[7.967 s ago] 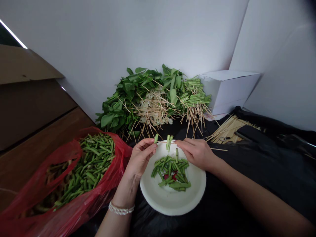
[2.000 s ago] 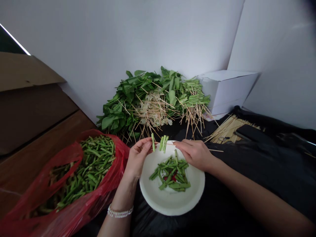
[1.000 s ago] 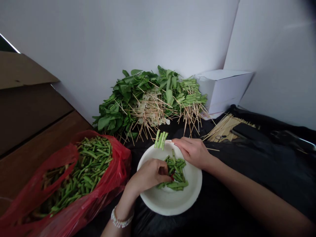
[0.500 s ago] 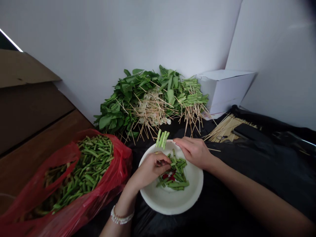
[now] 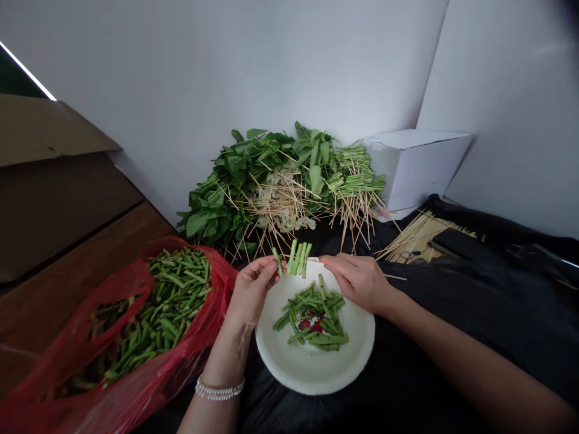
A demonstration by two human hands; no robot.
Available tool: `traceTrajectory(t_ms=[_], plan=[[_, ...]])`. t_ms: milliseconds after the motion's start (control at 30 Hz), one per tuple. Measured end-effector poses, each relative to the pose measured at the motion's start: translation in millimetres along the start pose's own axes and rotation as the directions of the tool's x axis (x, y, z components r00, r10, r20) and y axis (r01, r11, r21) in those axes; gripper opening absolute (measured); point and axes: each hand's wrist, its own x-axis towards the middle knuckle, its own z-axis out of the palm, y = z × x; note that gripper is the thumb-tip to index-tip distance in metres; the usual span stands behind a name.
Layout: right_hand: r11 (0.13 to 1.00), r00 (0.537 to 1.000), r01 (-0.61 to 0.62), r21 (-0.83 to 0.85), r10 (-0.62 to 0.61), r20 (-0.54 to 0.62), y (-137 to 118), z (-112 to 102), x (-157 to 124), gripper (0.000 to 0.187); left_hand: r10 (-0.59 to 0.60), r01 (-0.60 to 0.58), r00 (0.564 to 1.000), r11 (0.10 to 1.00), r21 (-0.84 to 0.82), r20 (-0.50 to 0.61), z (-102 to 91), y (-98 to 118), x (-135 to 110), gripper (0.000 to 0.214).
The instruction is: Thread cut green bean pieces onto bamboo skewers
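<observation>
My right hand (image 5: 359, 277) is closed on a thin wooden skewer (image 5: 315, 260) at the far rim of the white bowl (image 5: 275, 367). Several cut green bean pieces (image 5: 296, 259) are threaded side by side on its left part. Pinched between the thumb and fingers of my left hand (image 5: 253, 286) is one more bean piece (image 5: 277, 261), upright at the skewer's left end. I cannot tell whether the tip has pierced it. Loose bean pieces (image 5: 332, 310) lie in the bowl, over a red pattern on its bottom.
A red plastic bag (image 5: 221, 277) full of cut beans (image 5: 174, 289) stands at left. Behind the bowl lie leafy greens (image 5: 203, 211), skewered pale vegetables (image 5: 283, 199) and finished bean skewers (image 5: 355, 175). Bare skewers (image 5: 411, 235), a dark phone-like object (image 5: 456, 241) and a white box (image 5: 420, 163) are at right.
My left hand has risen from the bowl to the skewer's left end, bringing a bean piece with it. My right hand has stayed almost still with the skewer.
</observation>
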Motion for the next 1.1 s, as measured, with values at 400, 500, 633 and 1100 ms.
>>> traceTrajectory(t_ms=[400,500,633,1100], plan=[[0.999,0.997,0.038,-0.017,-0.037,0.063,2.3,0.1,-0.5,0.031,-0.020,0.022,0.999,0.997,-0.075,0.030,1.3,1.1,-0.3,0.026],[0.999,0.998,0.041,-0.022,-0.040,0.056,2.4,0.4,-0.5,0.031,-0.017,0.018,1.000,0.998,-0.064,0.021,1.2,0.9,-0.7,0.025],[0.998,0.998,0.044,-0.034,-0.042,0.055,2.2,0.4,-0.6,0.030,-0.016,0.017,1.000,0.998,-0.065,0.019,1.5,0.5,-0.5,0.025],[0.999,0.998,0.036,-0.034,-0.035,0.048,1.7,0.1,-0.4,0.030,0.020,-0.022,1.000,0.994,-0.110,-0.019,2.8,-0.2,0.9,0.025]])
